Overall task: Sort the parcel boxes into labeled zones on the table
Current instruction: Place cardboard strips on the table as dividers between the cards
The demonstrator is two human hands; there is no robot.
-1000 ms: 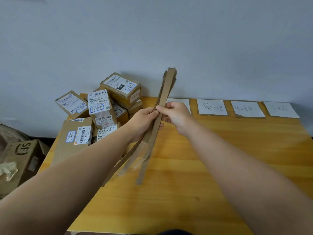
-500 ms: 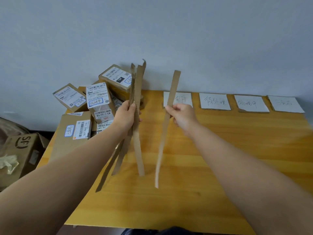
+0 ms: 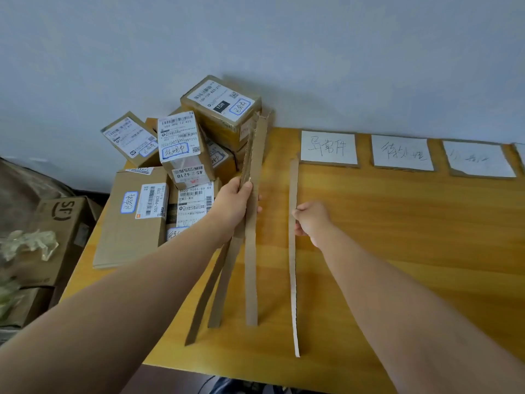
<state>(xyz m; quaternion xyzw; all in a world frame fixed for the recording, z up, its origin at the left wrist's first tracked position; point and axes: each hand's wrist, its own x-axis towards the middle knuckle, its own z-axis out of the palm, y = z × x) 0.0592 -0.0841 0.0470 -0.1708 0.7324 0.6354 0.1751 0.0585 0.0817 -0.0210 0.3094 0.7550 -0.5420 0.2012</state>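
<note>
Over the table (image 3: 397, 237), left grip (image 3: 235, 203) clutching cardboard strips (image 3: 251, 265), right grip (image 3: 312, 220) pinching single strip (image 3: 292, 280), white-labelled brown parcel boxes (image 3: 181, 155) piled

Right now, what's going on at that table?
A person's left hand grips a bundle of cardboard strips, and the right hand pinches one single strip apart from it. The boxes sit piled at the far left corner of the table; none lies by the labels along the far edge.
</note>
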